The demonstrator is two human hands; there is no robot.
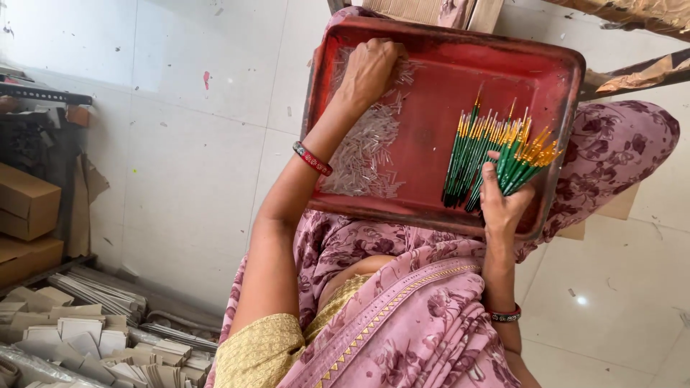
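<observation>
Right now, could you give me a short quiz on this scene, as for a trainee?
1. True or false: the left hand rests on the clear tubes in the tray.
2. What does the right hand hold? A) green brushes B) a box C) scissors
3. Fill in: the tray is ___ in colour.
Key: 1 true; 2 A; 3 red.

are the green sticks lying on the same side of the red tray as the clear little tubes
No, the green sticks lie on the right side of the red tray, while the clear tubes are heaped on the left side.
</observation>
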